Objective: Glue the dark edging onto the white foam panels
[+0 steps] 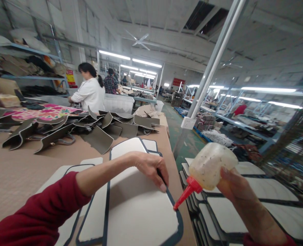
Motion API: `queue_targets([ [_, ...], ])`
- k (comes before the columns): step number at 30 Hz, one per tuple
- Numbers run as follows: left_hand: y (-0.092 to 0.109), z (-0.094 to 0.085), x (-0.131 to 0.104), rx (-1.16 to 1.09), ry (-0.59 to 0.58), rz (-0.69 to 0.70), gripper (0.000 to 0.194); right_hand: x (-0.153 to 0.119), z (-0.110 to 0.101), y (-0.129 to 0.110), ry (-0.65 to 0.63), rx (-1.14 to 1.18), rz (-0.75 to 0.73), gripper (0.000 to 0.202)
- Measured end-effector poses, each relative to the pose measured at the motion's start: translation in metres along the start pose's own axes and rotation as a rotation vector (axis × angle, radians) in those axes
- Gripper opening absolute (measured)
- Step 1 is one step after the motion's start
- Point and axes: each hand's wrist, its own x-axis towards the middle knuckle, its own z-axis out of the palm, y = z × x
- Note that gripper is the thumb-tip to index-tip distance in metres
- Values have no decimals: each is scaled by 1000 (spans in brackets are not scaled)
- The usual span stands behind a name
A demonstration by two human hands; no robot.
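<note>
Holding a tilted bottle [210, 162], the right grip [233, 184] hovers beside a panel [141, 205].

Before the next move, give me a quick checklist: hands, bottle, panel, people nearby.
1. Bottle held in right hand: ok.
2. Red nozzle angled down at the top white panel's dark border: ok.
3. Nozzle tip touching that border: cannot tell.
4. Left hand at the panel's nozzle-side edge: ok.
5. Contents left in bottle: cannot tell.
6. Co-worker in white away from panel: ok.
</note>
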Motion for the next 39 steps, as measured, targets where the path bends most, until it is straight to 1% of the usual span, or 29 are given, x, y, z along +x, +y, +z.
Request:
queue_targets([
  [5,-2,-1,-1,7,26,0,42,-2,-7,2,-10,-21,-5,64],
  [11,-7,-3,-4,49,63,-18,38,-4,-31,12,-90,-41,2,58],
  [13,-8,-5,-5,56,73,-12,33,-7,-32,12,-67,-33,-2,58],
  [18,-9,-8,-9,89,108,-17,28,-22,-16,0,50,2,7,61],
  [20,-8,-9,-11,111,132,-24,27,-25,-13,-2,80,17,-6,60],
  [22,-8,-10,-14,119,165,-29,28,-27,-17,1,95,27,-50,58],
  [26,-12,-10,-20,88,253,-56,32,-29,-34,14,92,5,-157,57],
  [28,-15,-10,-22,90,290,-72,34,-34,-40,20,123,-13,-191,54],
  [30,-17,-9,-23,107,322,-81,35,-40,-43,25,156,-17,-211,53],
  [33,-18,-9,-24,128,365,-89,37,-50,-42,28,206,-16,-198,51],
  [35,-18,-9,-25,140,384,-103,38,-53,-43,31,230,-18,-224,51],
  [37,-18,-9,-25,155,398,-123,38,-53,-48,35,242,-18,-268,52],
  [39,-18,-9,-26,166,412,-139,38,-53,-55,41,227,-22,-309,53],
])
